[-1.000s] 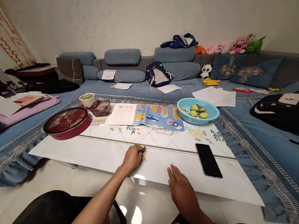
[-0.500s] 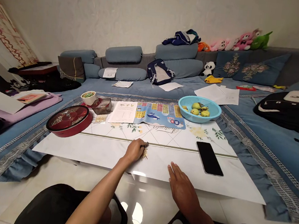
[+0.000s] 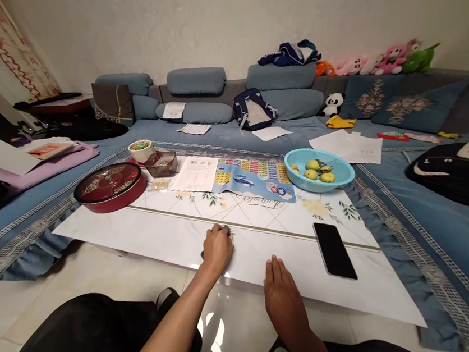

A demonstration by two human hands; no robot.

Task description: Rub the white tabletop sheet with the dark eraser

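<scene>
My left hand (image 3: pixel 216 248) is closed and rests on the white tabletop near its front edge. A slim dark object pokes out past its fingers and at its near left side; its kind cannot be made out. Partly hidden behind that hand lies a small bunch of thin tan sticks (image 3: pixel 232 241), like toothpicks. My right hand (image 3: pixel 282 294) lies with fingers stretched out at the table's front edge, holding nothing. To its right, a black smartphone (image 3: pixel 335 251) lies screen up.
On the table (image 3: pixel 159 238) are a red round lidded box (image 3: pixel 110 187), a brown translucent basket (image 3: pixel 162 165), a small packet (image 3: pixel 160 184), a printed sheet (image 3: pixel 195 174), a blue chart (image 3: pixel 255 181) and a blue colander (image 3: pixel 318 171) with green fruit. A sofa surrounds it, holding a backpack (image 3: pixel 252 110).
My left hand has turned and shifted slightly right and toward me, now covering more of the sticks. My right hand stays nearly in place. The camera view has shifted a little.
</scene>
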